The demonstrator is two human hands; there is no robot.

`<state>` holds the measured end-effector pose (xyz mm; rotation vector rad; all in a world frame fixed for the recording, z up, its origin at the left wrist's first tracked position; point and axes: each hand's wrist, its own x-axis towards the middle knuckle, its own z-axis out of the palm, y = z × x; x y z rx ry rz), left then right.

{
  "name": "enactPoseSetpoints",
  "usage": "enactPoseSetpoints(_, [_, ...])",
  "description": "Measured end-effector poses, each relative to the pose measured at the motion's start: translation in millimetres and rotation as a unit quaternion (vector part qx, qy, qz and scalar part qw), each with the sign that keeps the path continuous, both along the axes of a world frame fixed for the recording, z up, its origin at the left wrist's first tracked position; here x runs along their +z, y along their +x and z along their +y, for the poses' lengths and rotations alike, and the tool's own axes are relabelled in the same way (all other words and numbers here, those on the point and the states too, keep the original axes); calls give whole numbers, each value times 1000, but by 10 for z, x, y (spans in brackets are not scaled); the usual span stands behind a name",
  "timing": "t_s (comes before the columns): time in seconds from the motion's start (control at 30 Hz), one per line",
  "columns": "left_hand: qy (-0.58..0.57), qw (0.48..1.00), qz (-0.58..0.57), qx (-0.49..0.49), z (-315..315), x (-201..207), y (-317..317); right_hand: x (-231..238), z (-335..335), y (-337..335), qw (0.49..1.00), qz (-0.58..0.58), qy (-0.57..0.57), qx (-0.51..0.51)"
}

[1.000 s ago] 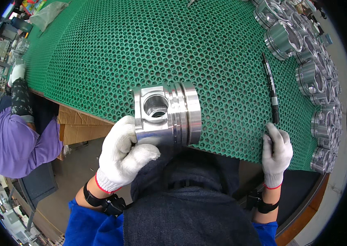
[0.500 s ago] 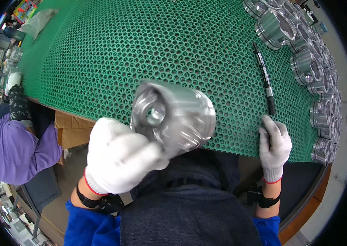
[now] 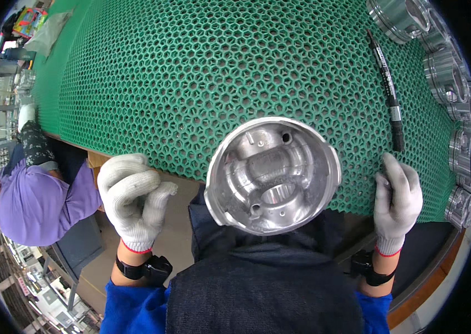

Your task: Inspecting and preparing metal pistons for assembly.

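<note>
While the piston [image 3: 271, 162] sat hollow-side up at the near edge of the desk [image 3: 191, 72], your left hand [image 3: 134, 197] curled narrow, your right hand [image 3: 399, 200] half-curled, both empty. You seemed between grips; regrasping likely called for wider fingers.

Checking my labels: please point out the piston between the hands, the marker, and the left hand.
Piston [image 3: 269, 163]: head view, middle of its inner surface.
Marker [image 3: 387, 83]: head view, on the barrel.
Left hand [image 3: 132, 199]: head view, middle of the glove.
</note>
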<state>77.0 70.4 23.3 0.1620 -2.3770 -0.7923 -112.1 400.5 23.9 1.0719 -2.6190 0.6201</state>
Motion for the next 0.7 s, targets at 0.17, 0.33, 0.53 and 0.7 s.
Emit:
enactPoseSetpoints(0.17, [-30, 999, -42, -11, 6, 41, -11, -19, 8, -13, 999, -15, -20, 21])
enactPoseSetpoints(0.33, [-54, 998, 16, -34, 5, 44, -173, -12, 30, -17, 999, -28, -32, 28])
enactPoseSetpoints(0.53, [81, 993, -45, 66, -83, -160, -200, -21, 29, -71, 997, -45, -41, 41])
enactPoseSetpoints(0.7, [-20, 993, 4, 120, -148, -480, -360, 116, 108, -23, 994, -96, -9, 53])
